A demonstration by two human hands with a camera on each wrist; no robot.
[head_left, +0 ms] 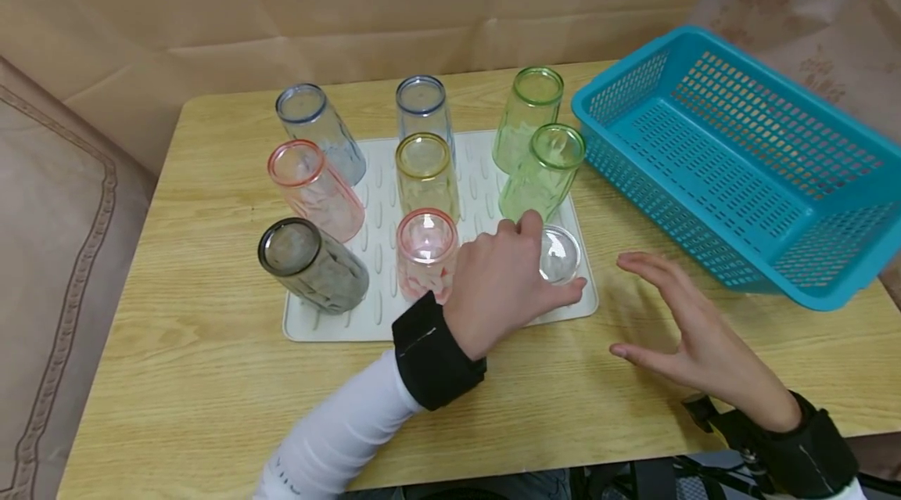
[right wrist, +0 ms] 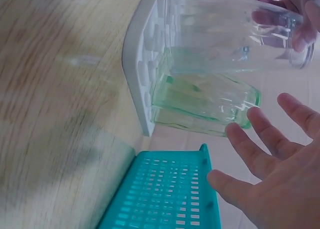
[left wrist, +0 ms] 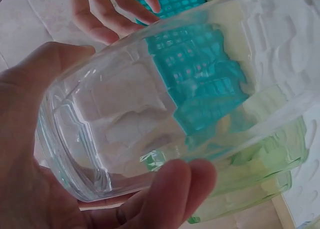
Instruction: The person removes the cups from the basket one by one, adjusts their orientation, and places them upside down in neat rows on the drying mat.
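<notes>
A clear drinking glass [head_left: 561,253] stands upside down at the front right of the white ribbed mat [head_left: 580,304]. My left hand [head_left: 500,281] grips it around its base end, thumb on one side and curled fingers on the other, as the left wrist view shows. In the right wrist view the rim end of this glass [right wrist: 215,36] is right at the mat. To the right of the mat my right hand [head_left: 693,339] is held over the table, fingers spread and relaxed, with nothing in it. Two green glasses [head_left: 542,171] are just behind the clear one.
Other upturned glasses share the mat: a pink one [head_left: 427,257] left of my left hand, a yellow one [head_left: 425,179], blue ones [head_left: 324,132] at the back, and a dark grey one [head_left: 317,269] at front left. A turquoise basket [head_left: 662,203] stands on the right.
</notes>
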